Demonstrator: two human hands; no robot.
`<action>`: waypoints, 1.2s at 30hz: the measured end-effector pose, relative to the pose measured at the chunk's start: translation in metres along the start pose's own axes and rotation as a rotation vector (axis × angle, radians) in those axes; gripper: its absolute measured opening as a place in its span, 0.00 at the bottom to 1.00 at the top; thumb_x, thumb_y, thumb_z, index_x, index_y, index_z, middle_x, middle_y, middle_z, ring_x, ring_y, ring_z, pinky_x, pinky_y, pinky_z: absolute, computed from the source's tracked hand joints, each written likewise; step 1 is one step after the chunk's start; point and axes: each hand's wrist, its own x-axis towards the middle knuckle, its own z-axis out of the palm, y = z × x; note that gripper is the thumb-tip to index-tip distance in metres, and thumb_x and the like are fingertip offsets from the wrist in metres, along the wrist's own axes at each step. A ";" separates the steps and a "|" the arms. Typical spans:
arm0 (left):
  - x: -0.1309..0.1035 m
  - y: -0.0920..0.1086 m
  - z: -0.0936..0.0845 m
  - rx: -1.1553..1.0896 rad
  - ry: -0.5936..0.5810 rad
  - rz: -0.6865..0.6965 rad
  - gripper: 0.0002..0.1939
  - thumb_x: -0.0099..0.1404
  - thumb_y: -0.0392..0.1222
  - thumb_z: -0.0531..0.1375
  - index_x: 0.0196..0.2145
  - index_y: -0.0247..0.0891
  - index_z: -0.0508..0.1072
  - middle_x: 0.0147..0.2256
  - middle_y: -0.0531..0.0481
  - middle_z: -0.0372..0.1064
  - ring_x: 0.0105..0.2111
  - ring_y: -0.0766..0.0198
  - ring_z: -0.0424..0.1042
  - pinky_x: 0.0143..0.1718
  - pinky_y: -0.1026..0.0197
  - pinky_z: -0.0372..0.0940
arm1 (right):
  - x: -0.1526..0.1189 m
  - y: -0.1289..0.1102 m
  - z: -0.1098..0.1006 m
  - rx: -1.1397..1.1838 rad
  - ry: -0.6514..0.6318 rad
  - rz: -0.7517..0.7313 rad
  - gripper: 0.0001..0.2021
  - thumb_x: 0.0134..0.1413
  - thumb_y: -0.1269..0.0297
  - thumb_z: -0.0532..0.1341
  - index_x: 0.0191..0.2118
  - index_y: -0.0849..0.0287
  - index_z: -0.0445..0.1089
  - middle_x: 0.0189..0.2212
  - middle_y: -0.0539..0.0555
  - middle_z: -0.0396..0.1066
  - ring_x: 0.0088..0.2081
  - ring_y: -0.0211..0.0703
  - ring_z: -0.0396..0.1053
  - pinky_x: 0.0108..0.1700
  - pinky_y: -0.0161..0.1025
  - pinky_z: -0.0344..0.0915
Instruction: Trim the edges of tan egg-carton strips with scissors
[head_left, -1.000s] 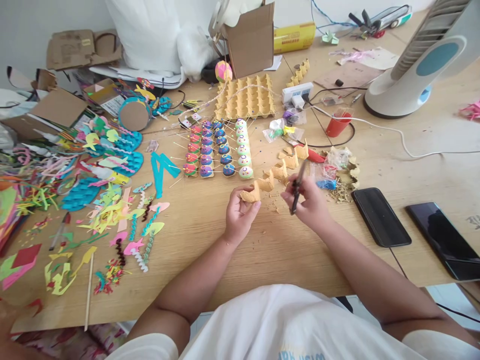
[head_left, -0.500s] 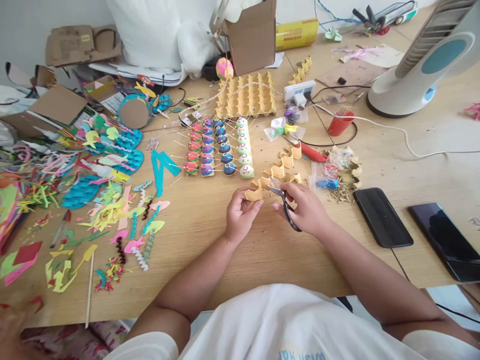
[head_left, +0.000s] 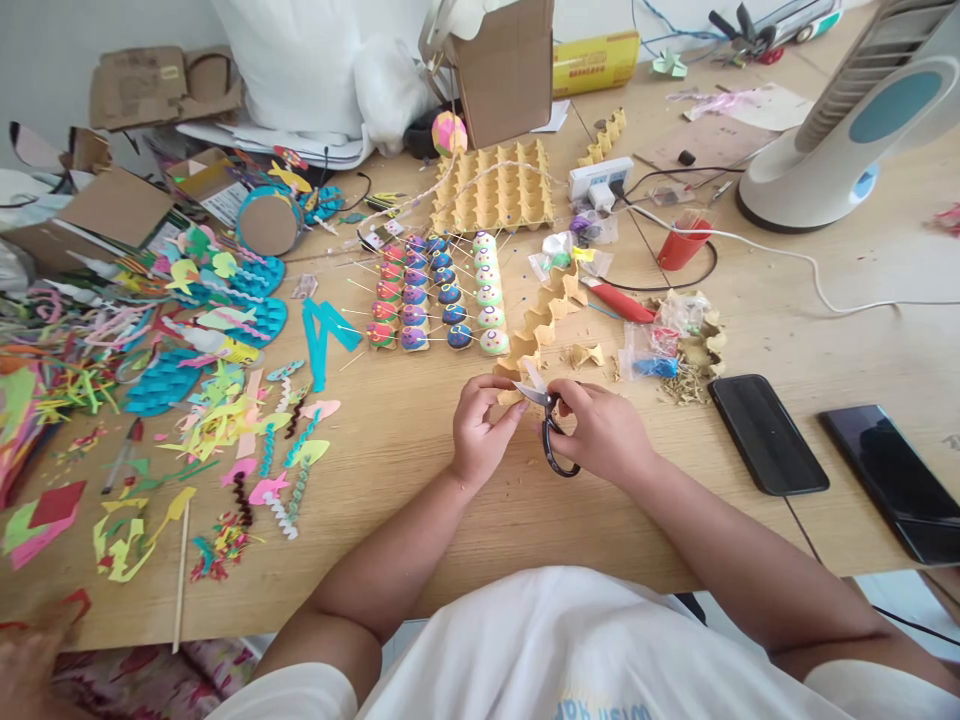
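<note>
The left hand [head_left: 480, 430] pinches the near end of a carton strip [head_left: 536, 332] over the wooden table [head_left: 412, 480]; the right hand [head_left: 606, 432] grips scissors [head_left: 532, 394], blades parted, at that end. Paper scraps [head_left: 225, 413] clutter the table's left, a fan [head_left: 844, 140] stands far right, a white bag [head_left: 300, 70] sits by the wall [head_left: 45, 55].

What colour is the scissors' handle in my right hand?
The handle is black; head view shows it best.

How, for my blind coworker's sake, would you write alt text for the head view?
A person's right hand holds open scissors at a carton strip gripped by the left hand, over a wooden table. Beyond stand four rows of colourful domes, with craft scraps to the left.
</note>
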 end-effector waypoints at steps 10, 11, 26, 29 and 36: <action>-0.002 0.003 0.001 0.071 -0.030 0.041 0.07 0.65 0.38 0.68 0.40 0.41 0.74 0.43 0.49 0.73 0.46 0.61 0.74 0.50 0.55 0.69 | -0.002 -0.001 0.007 -0.138 0.084 -0.023 0.16 0.56 0.52 0.64 0.45 0.56 0.74 0.29 0.51 0.77 0.28 0.43 0.70 0.31 0.38 0.53; -0.002 0.004 0.001 0.082 -0.028 0.055 0.07 0.65 0.37 0.68 0.40 0.41 0.74 0.43 0.49 0.73 0.46 0.61 0.74 0.50 0.55 0.69 | -0.002 -0.001 0.008 -0.147 0.097 -0.026 0.16 0.56 0.52 0.65 0.45 0.56 0.74 0.28 0.51 0.77 0.28 0.42 0.70 0.31 0.38 0.53; 0.000 0.006 -0.001 0.187 0.004 0.200 0.09 0.64 0.36 0.69 0.40 0.43 0.73 0.41 0.50 0.74 0.46 0.60 0.75 0.49 0.55 0.70 | -0.007 -0.005 0.011 -0.245 0.101 -0.026 0.15 0.60 0.50 0.64 0.44 0.56 0.75 0.24 0.51 0.77 0.25 0.44 0.70 0.30 0.39 0.49; 0.000 0.005 -0.001 0.194 0.007 0.203 0.09 0.64 0.37 0.68 0.40 0.44 0.73 0.40 0.50 0.74 0.46 0.59 0.75 0.49 0.54 0.70 | -0.007 -0.005 0.010 -0.238 0.079 -0.020 0.15 0.61 0.50 0.63 0.44 0.56 0.75 0.24 0.51 0.77 0.25 0.44 0.71 0.30 0.39 0.49; 0.000 0.005 -0.001 0.212 0.011 0.219 0.09 0.64 0.37 0.68 0.40 0.44 0.72 0.39 0.51 0.73 0.46 0.60 0.74 0.48 0.54 0.69 | -0.005 0.000 0.009 -0.228 0.092 -0.049 0.13 0.64 0.51 0.62 0.43 0.55 0.74 0.24 0.51 0.77 0.25 0.43 0.70 0.29 0.38 0.50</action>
